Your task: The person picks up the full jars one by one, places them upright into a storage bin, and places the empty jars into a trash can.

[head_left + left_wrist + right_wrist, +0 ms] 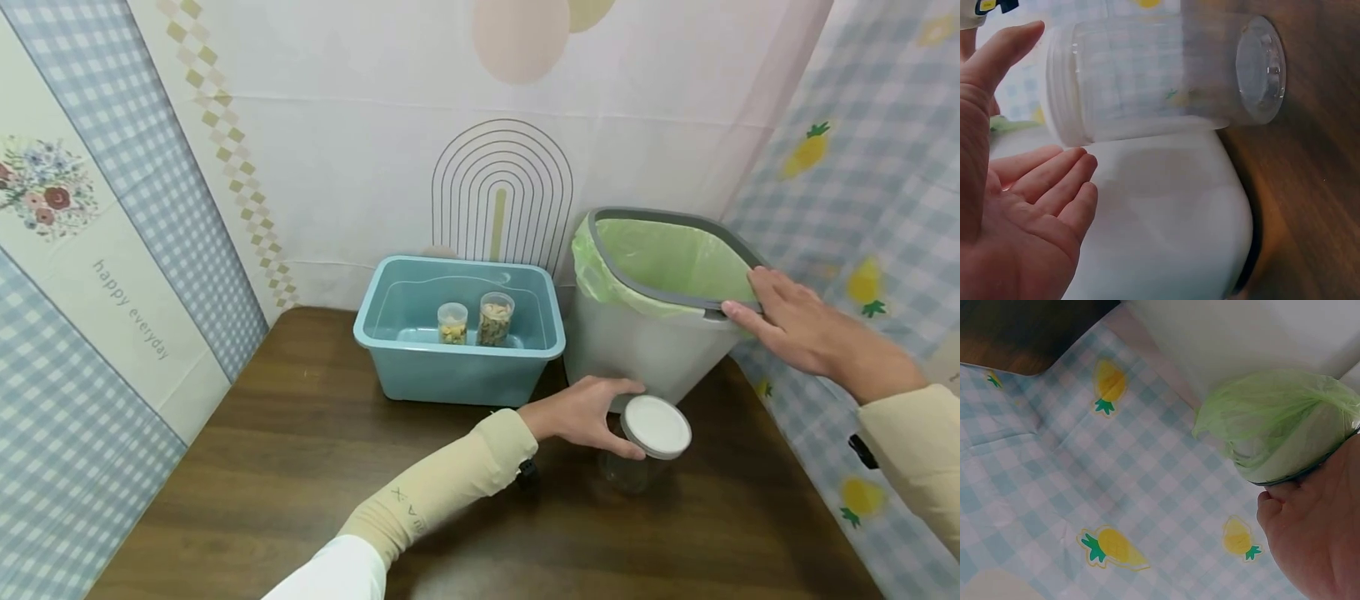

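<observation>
A clear jar with a white lid [656, 427] stands on the wooden table, in front of a grey trash bin [630, 342]. My left hand [585, 412] is beside its lid, thumb and fingers spread apart. In the left wrist view the jar [1160, 75] looks see-through, with nothing visible inside, and the fingers [1054, 175] lie at the lid's edge without closing on it. At the bin's right corner my right hand [810, 325] grips the grey rim. Green liner [1272, 419] hangs over that rim; the right fingertips are partly hidden.
A blue plastic tub [457, 375] stands left of the bin. Inside are two small clear containers, one with yellowish pieces [453, 333] and one with brownish pieces [493, 325]. Patterned cloth [360, 167] hangs behind, with checked cloth on both sides of the table [315, 467].
</observation>
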Demonstrator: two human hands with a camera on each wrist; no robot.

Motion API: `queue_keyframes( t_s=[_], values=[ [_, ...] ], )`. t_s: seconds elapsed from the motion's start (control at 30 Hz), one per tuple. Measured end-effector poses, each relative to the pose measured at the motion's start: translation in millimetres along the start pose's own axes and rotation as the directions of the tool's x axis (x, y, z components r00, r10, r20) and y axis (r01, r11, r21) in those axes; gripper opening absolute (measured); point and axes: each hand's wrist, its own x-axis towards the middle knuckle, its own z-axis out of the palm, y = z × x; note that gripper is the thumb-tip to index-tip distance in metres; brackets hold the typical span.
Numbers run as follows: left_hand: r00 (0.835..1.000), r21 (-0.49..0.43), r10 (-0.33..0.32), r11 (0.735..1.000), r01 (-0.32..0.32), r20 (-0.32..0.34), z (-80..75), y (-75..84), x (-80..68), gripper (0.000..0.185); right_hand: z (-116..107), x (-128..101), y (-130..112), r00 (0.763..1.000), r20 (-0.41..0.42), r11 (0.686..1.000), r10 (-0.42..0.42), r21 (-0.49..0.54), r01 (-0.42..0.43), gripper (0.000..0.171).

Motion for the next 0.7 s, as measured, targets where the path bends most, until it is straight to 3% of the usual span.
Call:
queue_keyframes(
  t_s=[0.17, 0.47, 0.7],
  values=[
    [0.999, -0.004, 0.012, 1.0, -0.013, -0.036, 7.6, -3.3, 7.4, 0.091, 2, 1, 2, 1.0, 0.004, 1.0, 0.009, -0.003, -0.009, 0.088],
    [0.999, -0.052, 0.021, 0.998, -0.023, -0.046, 14.5, -5.1, 14.7, 0.086, 1, 2, 1, 1.0, -0.006, 1.0, 0.004, 0.001, -0.004, 0.086],
    [1.0, -0.06, 0.018, 0.998, -0.019, -0.014, 14.9, -4.3, 17.6, 0.086, 2, 1, 0, 1.0, -0.013, 1.0, 0.0, 0.0, 0.0, 0.085]
  ],
)
